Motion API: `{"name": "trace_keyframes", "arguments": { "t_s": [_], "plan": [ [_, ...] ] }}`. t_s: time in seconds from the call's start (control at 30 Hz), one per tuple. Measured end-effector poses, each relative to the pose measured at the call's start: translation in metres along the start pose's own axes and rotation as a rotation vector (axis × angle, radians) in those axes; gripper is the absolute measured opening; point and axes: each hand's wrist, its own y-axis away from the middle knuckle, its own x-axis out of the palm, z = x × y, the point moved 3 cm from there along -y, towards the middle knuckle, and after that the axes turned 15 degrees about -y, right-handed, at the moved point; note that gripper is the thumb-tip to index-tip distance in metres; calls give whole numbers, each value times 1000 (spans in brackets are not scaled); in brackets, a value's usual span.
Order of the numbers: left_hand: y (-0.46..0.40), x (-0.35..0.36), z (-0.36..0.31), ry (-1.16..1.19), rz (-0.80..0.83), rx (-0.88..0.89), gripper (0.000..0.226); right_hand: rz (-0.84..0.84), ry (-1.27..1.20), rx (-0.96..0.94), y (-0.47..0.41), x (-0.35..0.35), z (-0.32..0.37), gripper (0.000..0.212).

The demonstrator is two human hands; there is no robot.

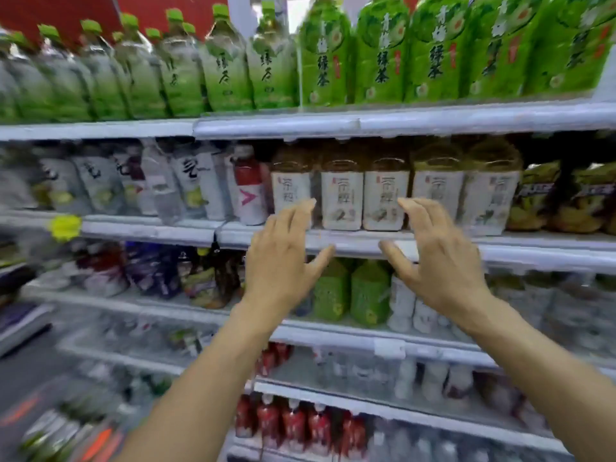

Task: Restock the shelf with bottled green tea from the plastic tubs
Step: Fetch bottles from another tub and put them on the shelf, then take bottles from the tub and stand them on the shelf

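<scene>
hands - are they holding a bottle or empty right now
Empty. The left hand and right hand are both open with fingers spread, reaching toward the white-label bottles without gripping one.

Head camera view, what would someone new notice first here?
Two bare open hands, the left hand and right hand, reach toward the white-labelled tea bottles on the middle shelf, holding nothing. Above them, a bright row of green tea bottles fills the top shelf. A yellow tag sticks out at the far left.
</scene>
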Motion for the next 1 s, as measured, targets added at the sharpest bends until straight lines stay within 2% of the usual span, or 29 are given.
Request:
{"name": "trace_keyframes", "arguments": {
  "t_s": [0.23,0.5,0.7,1.0],
  "plan": [
    [109,-13,171,-57,241,-126,65,181,-122,50,44,126,128,60],
    [200,-1,332,-41,551,-322,63,509,-231,118,59,274,234,59],
    [262,41,438,3,719,-487,64,745,-299,189,62,388,278,57],
    [315,137,597,221,1055,-714,61,1014,-377,323,43,587,346,56]
  ]
}}
